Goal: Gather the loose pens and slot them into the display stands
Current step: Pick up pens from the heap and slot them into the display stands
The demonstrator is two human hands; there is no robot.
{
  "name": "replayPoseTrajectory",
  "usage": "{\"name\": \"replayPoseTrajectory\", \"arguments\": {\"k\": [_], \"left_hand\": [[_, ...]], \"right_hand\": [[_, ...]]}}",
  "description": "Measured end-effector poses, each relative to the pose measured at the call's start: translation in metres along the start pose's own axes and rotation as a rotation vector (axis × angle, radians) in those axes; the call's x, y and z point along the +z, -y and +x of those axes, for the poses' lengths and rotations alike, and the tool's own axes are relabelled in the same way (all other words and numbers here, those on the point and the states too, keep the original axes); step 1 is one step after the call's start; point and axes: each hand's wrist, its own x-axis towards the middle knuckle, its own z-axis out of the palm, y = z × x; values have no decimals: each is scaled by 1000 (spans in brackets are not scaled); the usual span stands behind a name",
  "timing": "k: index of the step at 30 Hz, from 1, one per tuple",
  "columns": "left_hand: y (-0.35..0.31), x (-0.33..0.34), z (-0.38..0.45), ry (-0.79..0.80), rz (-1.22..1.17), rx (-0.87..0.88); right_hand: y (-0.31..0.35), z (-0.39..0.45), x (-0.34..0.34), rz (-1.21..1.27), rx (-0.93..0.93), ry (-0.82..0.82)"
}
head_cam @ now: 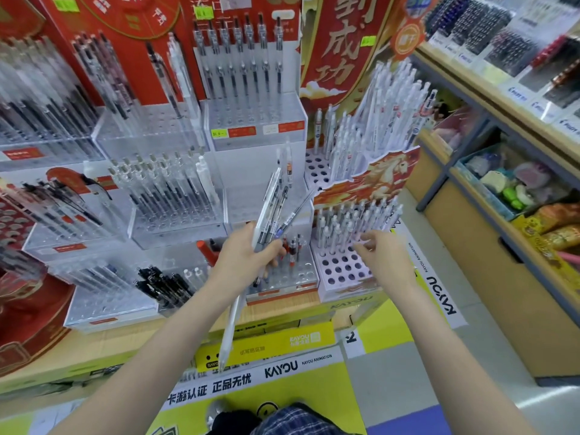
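**Bundle still in hand, white stand half filled**

I judged the job to be somewhere in the middle. My left hand (251, 255) was curled round a bundle of loose pens (276, 205), several of them, clear and white barrels with one blue-gripped pen among them. None of that bundle had been slotted yet. One long white pen in the grip ran down past my wrist toward the front edge of the worktop (103, 343).

The bundle's long axis ran steeply, from low and near me up and away toward the back of the display, fanning a little to the right at the top. I could not tell for every pen which end was the tip; the blue-gripped one seemed to have its grip end down near my fingers.

My right hand (383, 255) reached over the white perforated stand (342, 271) at the right end of the worktop, its fingers bent among the white pens (351, 224) standing there. Whether it pinched one of them or only touched them I could not make out.

That stand held rows of upright pens at its back, with many bare holes in the front rows near me. The clear acrylic stand (282, 277) just left of it held only a few pens. So plenty of slots were left, and the whole bundle remained to be placed.
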Motion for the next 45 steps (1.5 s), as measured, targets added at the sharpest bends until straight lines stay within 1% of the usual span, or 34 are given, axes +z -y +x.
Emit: {"name": "replayPoseTrajectory", "arguments": {"k": [2, 3, 5, 6, 8, 9, 10, 13, 18, 22, 27, 31, 34, 38, 40, 42, 43, 44, 45], "left_hand": [[-1, 4, 2, 52, -87, -35], [-1, 6, 2, 74, -110, -40], [-3, 10, 3, 102, -104, -20], [-4, 12, 3, 113, -88, -7], [-6, 16, 2, 137, -60, 10], [-6, 17, 2, 141, -55, 13], [-7, 19, 2, 141, -51, 14], [-8, 21, 2, 128, -41, 13], [-9, 21, 2, 118, -36, 3], [-10, 21, 4, 104, -62, 2], [-10, 26, 10, 109, -47, 6], [-9, 31, 13, 98, -55, 12], [-11, 35, 12, 106, -47, 10], [-13, 38, 11, 114, -151, -31], [-14, 35, 10, 103, -226, -77], [-14, 31, 9, 104, -297, -118], [-14, 29, 9, 109, -320, -133], [-14, 27, 8, 122, -334, -140], [-16, 27, 8, 146, -331, -134]], "right_hand": [[4, -10, -20, 177, -38, -99], [5, -11, -29, 228, -44, -194], [0, -2, -41, 212, -17, -378], [-5, 5, -44, 164, 9, -398], [-17, 20, -42, 43, 45, -283], [-21, 26, -40, 17, 42, -231], [-25, 31, -39, 15, 32, -214], [-30, 39, -41, 29, 0, -281], [-31, 47, -47, -12, -29, -239], [-32, 52, -50, -23, -15, -299], [-27, 60, -49, -46, 69, -252], [-26, 64, -57, -98, 10, -157], [-30, 63, -57, -77, 5, -168], [-30, 57, -55, -50, 55, -163], [-25, 46, -59, 4, 49, -205], [-10, 28, -62, 145, -17, -296], [0, 17, -62, 282, -54, -276], [11, 8, -61, 445, -83, -189], [22, 1, -59, 595, -95, -66]]}}
